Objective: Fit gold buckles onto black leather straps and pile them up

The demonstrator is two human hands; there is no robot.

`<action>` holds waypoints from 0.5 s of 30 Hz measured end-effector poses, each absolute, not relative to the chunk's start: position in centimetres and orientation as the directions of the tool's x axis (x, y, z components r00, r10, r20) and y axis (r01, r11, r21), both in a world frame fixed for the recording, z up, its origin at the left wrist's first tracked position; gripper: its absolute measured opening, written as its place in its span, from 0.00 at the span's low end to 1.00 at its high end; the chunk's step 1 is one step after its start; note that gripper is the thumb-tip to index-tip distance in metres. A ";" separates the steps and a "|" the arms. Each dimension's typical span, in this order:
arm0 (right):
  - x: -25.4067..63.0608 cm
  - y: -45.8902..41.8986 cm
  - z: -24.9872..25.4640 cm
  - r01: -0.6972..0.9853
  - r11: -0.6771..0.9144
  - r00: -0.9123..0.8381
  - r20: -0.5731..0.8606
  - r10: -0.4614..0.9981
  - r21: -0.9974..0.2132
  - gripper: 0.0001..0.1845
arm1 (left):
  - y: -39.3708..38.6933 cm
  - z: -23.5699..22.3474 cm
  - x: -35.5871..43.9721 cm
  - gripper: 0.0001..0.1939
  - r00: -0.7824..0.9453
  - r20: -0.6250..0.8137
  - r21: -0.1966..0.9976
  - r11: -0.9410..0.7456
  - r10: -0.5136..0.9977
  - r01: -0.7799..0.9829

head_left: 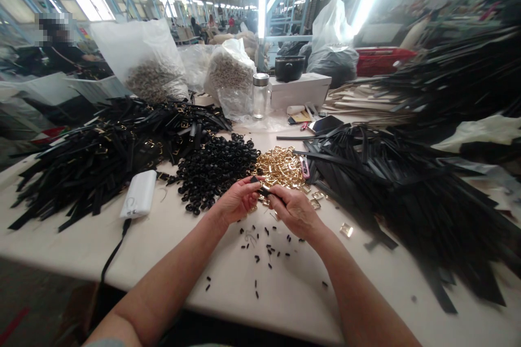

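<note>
Both my hands meet over the middle of the table, closed around a short black strap point(264, 191). My left hand point(241, 198) pinches the strap's left end between thumb and fingers. On its right end, my right hand point(296, 209) grips with thumb and curled fingers. A glint of gold shows at the strap between the hands, too small to make out fully. Just behind them lies a pile of gold buckles point(280, 165). Left of that is a heap of small black loops point(217, 168). Small black bits point(268, 249) lie scattered on the table below my hands.
Black straps with gold buckles point(109, 157) are heaped on the left, plain black straps point(391, 184) on the right. A white power bank point(138, 193) with a cable lies left. Behind stand a glass bottle point(260, 97), a white box point(301, 89) and plastic bags point(230, 73). A person point(61, 51) is far left.
</note>
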State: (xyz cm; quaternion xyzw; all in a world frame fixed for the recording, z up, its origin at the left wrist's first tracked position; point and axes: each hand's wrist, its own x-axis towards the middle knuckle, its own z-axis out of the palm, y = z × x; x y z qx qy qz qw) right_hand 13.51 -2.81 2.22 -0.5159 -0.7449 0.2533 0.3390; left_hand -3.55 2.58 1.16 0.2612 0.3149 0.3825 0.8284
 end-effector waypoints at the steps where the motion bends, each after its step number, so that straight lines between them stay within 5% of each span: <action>1: 13.4 -2.8 2.2 0.604 0.350 -0.240 0.255 0.937 -0.716 0.09 | 2.6 1.1 -3.6 0.16 0.520 -0.325 0.668 0.581 0.790 -0.465; 15: 13.5 -2.7 2.6 0.634 0.257 -0.133 0.225 0.965 -0.729 0.12 | 2.5 1.1 -3.1 0.15 0.368 -0.240 0.777 0.406 0.898 -0.482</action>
